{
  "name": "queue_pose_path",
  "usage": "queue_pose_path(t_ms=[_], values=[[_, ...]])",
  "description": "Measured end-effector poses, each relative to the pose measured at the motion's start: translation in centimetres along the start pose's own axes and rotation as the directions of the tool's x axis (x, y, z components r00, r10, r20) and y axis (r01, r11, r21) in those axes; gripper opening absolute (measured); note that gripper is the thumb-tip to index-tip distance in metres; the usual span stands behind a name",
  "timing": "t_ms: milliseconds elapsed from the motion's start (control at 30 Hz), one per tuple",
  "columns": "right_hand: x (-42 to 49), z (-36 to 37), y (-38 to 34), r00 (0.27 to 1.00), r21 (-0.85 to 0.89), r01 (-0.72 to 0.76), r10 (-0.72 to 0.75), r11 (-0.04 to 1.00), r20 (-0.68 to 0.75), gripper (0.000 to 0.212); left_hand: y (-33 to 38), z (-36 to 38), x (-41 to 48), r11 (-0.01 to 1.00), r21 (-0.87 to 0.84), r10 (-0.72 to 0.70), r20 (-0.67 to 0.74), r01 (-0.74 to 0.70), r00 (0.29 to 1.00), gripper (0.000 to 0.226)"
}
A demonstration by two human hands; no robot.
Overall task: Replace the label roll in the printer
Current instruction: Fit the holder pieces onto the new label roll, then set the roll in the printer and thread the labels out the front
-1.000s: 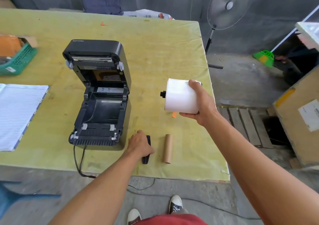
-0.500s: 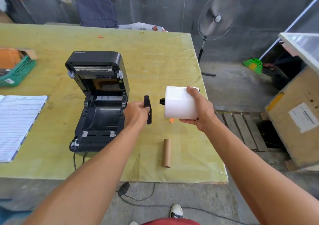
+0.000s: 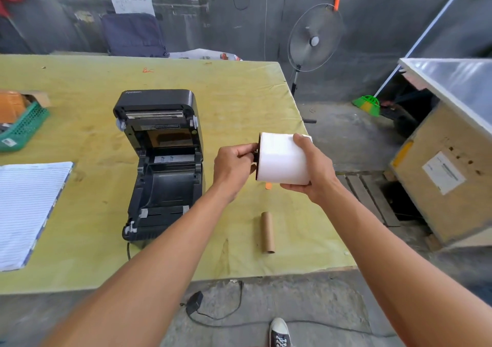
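Head cam: R hand is gripping fat white paper roll; L hand is pinching black plastic disc on its end.

Workshop or warehouse: bare concrete floor, grey wall, pedestal fan, crate, plywood table.

Table: yellow-green top in front of me.
Printer: black, lid open, mid-table toward my near edge.
Cardboard core: lying flat, near-right corner.
Lined pad: left edge, close to me.
Green basket: left edge, farther back.
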State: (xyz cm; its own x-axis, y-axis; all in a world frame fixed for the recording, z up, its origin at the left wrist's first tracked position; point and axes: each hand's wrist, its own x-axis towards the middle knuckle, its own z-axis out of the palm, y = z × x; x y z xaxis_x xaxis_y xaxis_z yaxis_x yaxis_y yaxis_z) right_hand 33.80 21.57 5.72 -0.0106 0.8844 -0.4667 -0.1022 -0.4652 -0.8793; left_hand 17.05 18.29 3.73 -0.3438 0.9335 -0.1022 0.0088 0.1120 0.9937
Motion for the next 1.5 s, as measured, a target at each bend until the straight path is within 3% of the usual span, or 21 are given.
queue_pose_path(t_ms=[200, 267, 333, 533, 667, 767, 900, 1000, 1133, 1500], values=[[-2.0, 2.2, 1.8, 1.000, 0.010, 0.004, -0.003, 1.000, -0.025, 0.071, 0.1, -2.1, -2.2, 0.997, -0.009, -0.079, -0.038, 0.079, 0.996, 0.016], [-2.6, 3.2, 2.3, 0.999, -0.015, 0.011, -0.011, 1.000, -0.033, 0.068, 0.1, -2.6, -2.9, 0.993, -0.041, -0.110, -0.035, 0.109, 0.993, 0.046], [-3.1, 4.0, 2.9, 0.999, -0.038, 0.016, -0.018, 0.999, -0.032, 0.067, 0.0, -3.3, -3.4, 0.997, 0.016, -0.078, -0.035, 0.079, 0.996, 0.058], [-4.1, 6.4, 3.9, 1.000, -0.044, 0.010, -0.011, 0.999, -0.016, 0.070, -0.1, -5.6, -4.9, 0.998, 0.059, -0.011, -0.009, 0.012, 1.000, 0.038], [-4.1, 7.8, 3.7, 1.000, -0.049, 0.015, -0.015, 0.999, 0.006, 0.072, 0.0, -6.6, -5.1, 0.999, -0.034, -0.033, 0.066, 0.035, 0.997, 0.009], [-3.5, 8.6, 3.2, 0.999, -0.085, 0.032, -0.029, 0.996, 0.038, 0.071, 0.6, -6.9, -5.1, 0.988, -0.137, -0.054, 0.087, 0.065, 0.995, 0.012], [-2.8, 9.4, 2.2, 0.994, -0.116, 0.058, -0.047, 0.992, 0.100, 0.073, 1.1, -7.3, -4.5, 0.977, -0.207, -0.055, 0.011, 0.056, 0.998, 0.018], [-2.4, 9.6, 1.8, 0.972, -0.116, 0.069, -0.040, 0.991, 0.231, 0.085, 1.2, -7.6, -4.1, 0.971, -0.235, -0.064, -0.070, 0.046, 0.995, 0.020], [-2.4, 9.6, 1.8, 0.919, -0.120, 0.135, -0.079, 0.984, 0.385, 0.061, 1.2, -8.5, -4.0, 0.943, -0.326, -0.122, -0.164, 0.064, 0.979, 0.015], [-2.8, 12.9, 4.1, 0.875, -0.271, 0.354, -0.215, 0.895, 0.433, 0.056, -0.4, -12.7, -5.6, 0.957, -0.287, -0.135, -0.311, 0.043, 0.941, 0.016]])
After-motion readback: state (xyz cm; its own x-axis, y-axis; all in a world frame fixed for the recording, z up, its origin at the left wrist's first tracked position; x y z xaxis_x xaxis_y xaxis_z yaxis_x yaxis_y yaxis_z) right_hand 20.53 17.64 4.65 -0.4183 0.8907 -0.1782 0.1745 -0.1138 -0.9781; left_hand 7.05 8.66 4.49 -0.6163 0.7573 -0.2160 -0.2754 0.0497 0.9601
